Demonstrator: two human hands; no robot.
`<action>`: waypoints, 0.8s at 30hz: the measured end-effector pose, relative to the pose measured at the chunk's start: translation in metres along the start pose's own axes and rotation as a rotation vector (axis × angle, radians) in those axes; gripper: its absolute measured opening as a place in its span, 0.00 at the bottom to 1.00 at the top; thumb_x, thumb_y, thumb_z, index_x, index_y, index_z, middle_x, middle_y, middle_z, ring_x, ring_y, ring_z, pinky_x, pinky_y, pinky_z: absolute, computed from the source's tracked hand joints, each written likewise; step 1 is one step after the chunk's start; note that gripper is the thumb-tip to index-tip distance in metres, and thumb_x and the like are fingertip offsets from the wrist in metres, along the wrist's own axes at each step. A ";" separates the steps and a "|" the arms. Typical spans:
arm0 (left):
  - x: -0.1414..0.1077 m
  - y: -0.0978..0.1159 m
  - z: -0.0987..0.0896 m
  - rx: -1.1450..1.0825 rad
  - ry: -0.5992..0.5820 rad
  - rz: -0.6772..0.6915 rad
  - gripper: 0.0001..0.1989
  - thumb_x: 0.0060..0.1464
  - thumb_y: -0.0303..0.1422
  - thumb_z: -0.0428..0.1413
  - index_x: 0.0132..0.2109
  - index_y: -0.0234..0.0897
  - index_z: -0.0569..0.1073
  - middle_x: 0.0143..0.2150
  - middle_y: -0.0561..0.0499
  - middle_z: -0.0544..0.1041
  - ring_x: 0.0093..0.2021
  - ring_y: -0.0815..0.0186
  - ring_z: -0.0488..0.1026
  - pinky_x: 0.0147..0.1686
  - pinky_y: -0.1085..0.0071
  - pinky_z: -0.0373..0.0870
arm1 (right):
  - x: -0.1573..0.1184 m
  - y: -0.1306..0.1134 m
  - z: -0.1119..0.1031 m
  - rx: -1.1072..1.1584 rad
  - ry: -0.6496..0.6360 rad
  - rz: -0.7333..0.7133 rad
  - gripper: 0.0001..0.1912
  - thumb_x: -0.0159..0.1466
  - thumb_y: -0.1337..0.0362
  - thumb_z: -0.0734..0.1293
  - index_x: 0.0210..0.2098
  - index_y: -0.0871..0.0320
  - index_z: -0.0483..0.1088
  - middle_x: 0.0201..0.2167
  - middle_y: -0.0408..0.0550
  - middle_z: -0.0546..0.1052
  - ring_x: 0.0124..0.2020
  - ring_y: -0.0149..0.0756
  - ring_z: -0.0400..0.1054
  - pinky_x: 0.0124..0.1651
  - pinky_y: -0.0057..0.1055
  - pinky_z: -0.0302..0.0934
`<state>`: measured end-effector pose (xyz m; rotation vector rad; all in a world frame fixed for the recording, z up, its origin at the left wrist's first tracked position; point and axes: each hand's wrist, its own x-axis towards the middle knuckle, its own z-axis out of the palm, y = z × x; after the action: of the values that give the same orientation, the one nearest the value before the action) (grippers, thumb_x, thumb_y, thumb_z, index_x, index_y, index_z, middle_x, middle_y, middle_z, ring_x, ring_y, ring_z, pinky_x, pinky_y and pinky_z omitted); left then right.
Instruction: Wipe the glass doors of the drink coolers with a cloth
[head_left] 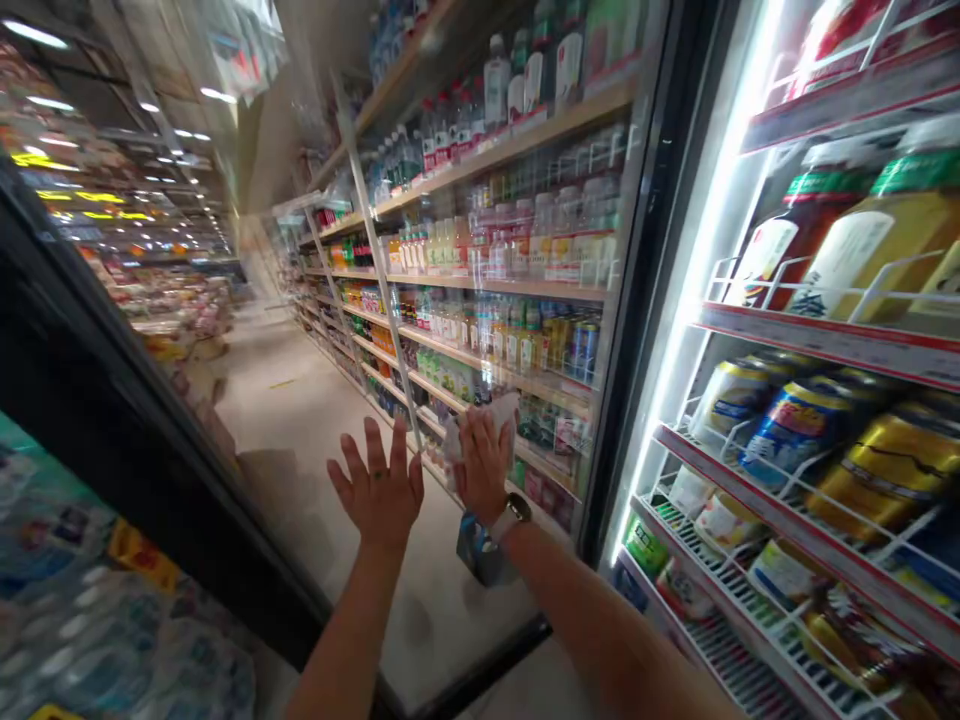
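My left hand [381, 492] lies flat with its fingers spread, at or very near the glass of a black-framed cooler door [641, 260]. It holds nothing, and a ring shows on one finger. To its right, my right hand [481, 462] presses a crumpled white cloth [505, 408] against the same glass. Its fingers lie over the cloth, which sticks out at the top and on both sides. A watch [517, 506] is on my right wrist. Through the glass, shelves of bottles [495, 240] show, partly blurred.
On the right are lit cooler shelves [832, 335] with wire rails, holding bottles and cans [795, 425]. Packs of water bottles [112, 650] stand at lower left. Beyond the glass, a dark box [480, 555] stands on the aisle floor [277, 430].
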<state>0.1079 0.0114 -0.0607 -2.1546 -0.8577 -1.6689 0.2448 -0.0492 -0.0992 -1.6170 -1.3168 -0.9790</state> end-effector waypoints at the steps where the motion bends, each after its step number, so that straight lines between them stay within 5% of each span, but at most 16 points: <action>1: 0.000 -0.001 0.001 -0.007 -0.006 0.000 0.28 0.61 0.41 0.53 0.67 0.48 0.60 0.70 0.41 0.59 0.73 0.47 0.39 0.67 0.36 0.34 | -0.023 -0.002 0.005 -0.006 -0.027 -0.036 0.28 0.66 0.66 0.60 0.65 0.56 0.60 0.66 0.55 0.62 0.70 0.47 0.46 0.70 0.57 0.40; 4: 0.000 -0.003 0.003 -0.031 -0.032 -0.013 0.27 0.62 0.42 0.52 0.66 0.47 0.61 0.70 0.41 0.58 0.73 0.47 0.40 0.67 0.37 0.32 | -0.075 -0.004 0.014 0.002 -0.056 -0.120 0.24 0.64 0.68 0.61 0.59 0.54 0.67 0.58 0.53 0.72 0.65 0.44 0.57 0.68 0.51 0.47; 6: 0.000 -0.006 0.004 -0.026 -0.045 0.001 0.26 0.63 0.41 0.50 0.66 0.46 0.61 0.70 0.41 0.58 0.73 0.49 0.42 0.68 0.39 0.32 | -0.080 -0.005 0.014 0.010 -0.061 -0.147 0.22 0.65 0.69 0.60 0.57 0.52 0.69 0.56 0.51 0.74 0.62 0.41 0.61 0.67 0.48 0.51; 13: -0.003 -0.006 0.010 -0.049 -0.043 -0.009 0.25 0.64 0.42 0.49 0.66 0.44 0.61 0.69 0.41 0.60 0.73 0.52 0.43 0.68 0.39 0.30 | 0.029 -0.008 0.006 0.062 -0.019 0.016 0.29 0.67 0.69 0.57 0.67 0.55 0.56 0.66 0.55 0.60 0.69 0.47 0.50 0.70 0.54 0.45; 15: -0.006 -0.003 0.013 -0.071 -0.048 -0.051 0.25 0.65 0.42 0.47 0.66 0.44 0.61 0.69 0.40 0.59 0.73 0.52 0.42 0.68 0.38 0.28 | 0.042 -0.009 0.008 0.107 0.037 0.076 0.29 0.67 0.68 0.57 0.67 0.54 0.56 0.66 0.55 0.61 0.69 0.48 0.50 0.71 0.55 0.45; 20: -0.016 -0.003 0.018 -0.087 -0.056 -0.055 0.25 0.65 0.42 0.46 0.66 0.45 0.61 0.69 0.41 0.59 0.73 0.51 0.42 0.67 0.39 0.26 | -0.018 -0.008 0.017 0.067 0.056 -0.055 0.25 0.66 0.72 0.59 0.60 0.46 0.67 0.61 0.48 0.69 0.64 0.42 0.61 0.67 0.48 0.52; 24: -0.019 -0.005 0.018 -0.060 -0.043 -0.003 0.28 0.64 0.45 0.47 0.68 0.46 0.57 0.70 0.41 0.57 0.73 0.50 0.41 0.67 0.39 0.27 | -0.075 -0.006 0.013 0.024 0.095 -0.120 0.23 0.66 0.74 0.58 0.54 0.50 0.72 0.53 0.48 0.76 0.55 0.39 0.69 0.60 0.41 0.60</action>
<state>0.1160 0.0196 -0.0841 -2.2378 -0.8326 -1.6760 0.2284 -0.0626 -0.1728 -1.4689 -1.3680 -1.0945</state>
